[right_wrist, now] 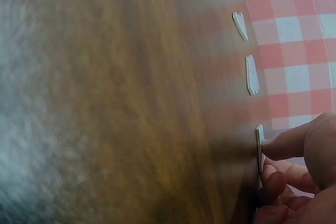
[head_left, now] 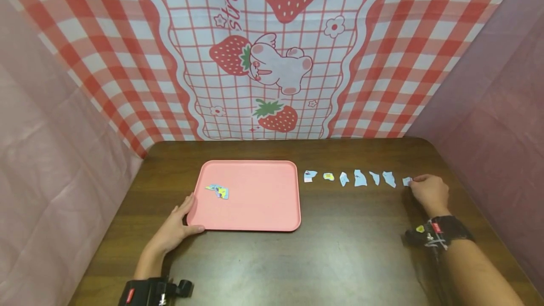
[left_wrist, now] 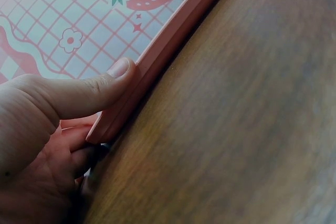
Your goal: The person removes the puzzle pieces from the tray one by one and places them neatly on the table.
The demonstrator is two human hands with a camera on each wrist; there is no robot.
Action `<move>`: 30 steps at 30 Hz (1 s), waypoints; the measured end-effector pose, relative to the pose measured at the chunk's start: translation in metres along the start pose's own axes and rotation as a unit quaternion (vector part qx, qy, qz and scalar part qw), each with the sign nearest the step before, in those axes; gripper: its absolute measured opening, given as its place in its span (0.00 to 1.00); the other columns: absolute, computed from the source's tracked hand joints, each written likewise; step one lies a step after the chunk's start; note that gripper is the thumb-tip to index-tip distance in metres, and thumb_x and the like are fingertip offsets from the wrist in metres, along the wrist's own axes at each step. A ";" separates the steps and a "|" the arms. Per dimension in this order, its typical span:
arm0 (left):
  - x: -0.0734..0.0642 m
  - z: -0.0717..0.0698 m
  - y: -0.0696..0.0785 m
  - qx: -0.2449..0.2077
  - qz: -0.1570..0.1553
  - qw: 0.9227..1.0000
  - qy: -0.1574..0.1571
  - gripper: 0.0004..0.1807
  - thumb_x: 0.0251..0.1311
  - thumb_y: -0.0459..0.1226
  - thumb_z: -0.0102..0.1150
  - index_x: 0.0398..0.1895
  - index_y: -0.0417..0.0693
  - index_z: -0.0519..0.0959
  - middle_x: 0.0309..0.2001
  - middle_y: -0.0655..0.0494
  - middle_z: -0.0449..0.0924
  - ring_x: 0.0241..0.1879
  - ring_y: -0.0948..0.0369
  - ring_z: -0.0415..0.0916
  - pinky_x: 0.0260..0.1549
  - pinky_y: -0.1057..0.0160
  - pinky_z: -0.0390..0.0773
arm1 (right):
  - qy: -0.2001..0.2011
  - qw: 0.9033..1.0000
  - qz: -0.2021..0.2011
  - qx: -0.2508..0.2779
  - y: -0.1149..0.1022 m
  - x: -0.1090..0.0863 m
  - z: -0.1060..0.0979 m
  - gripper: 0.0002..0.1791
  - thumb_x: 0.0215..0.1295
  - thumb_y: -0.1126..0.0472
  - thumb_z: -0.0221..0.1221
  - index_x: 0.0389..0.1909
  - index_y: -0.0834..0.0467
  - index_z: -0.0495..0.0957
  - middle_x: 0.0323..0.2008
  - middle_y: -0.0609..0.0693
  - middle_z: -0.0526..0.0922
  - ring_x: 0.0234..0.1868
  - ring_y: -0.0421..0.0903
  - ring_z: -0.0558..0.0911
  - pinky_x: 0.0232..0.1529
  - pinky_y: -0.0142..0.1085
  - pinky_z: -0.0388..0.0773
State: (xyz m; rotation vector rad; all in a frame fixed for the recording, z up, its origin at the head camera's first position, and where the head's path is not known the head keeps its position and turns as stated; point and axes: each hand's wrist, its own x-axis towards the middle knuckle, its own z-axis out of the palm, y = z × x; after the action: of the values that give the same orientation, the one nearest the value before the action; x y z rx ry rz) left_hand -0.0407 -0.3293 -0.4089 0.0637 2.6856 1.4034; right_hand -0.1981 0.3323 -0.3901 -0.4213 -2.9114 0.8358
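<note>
My left hand holds the near left corner of a pink tray, its thumb against the front rim and the other fingers along the left side. On the tray lies a small joined cluster of blue and yellow puzzle pieces. At the far right, my right hand pinches a small pale blue puzzle piece at its right end, low over the table. The right wrist view has this piece edge-on, with fingertips on it.
Several irregular puzzle pieces lie spaced in a row between the tray and my right hand, mostly pale blue, one yellow-centred. The brown wooden table meets a strawberry-print cloth at the back. Pinkish drapes hang at both sides.
</note>
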 end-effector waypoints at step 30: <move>0.002 -0.001 -0.001 0.018 0.019 1.000 -0.003 0.54 0.49 0.44 0.71 0.73 0.36 0.49 0.73 0.39 0.42 0.72 0.44 0.35 0.66 0.41 0.31 | 0.031 0.993 -0.045 0.101 -0.078 -0.027 0.027 0.22 0.61 0.56 0.55 0.51 0.66 0.77 0.42 0.64 0.80 0.42 0.59 0.77 0.36 0.43 0.69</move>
State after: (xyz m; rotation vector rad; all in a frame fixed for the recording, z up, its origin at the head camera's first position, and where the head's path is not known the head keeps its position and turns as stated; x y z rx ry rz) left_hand -0.0432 -0.3305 -0.4094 0.1215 2.7190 1.3631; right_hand -0.1946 0.2474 -0.3719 -0.2905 -2.7301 1.0685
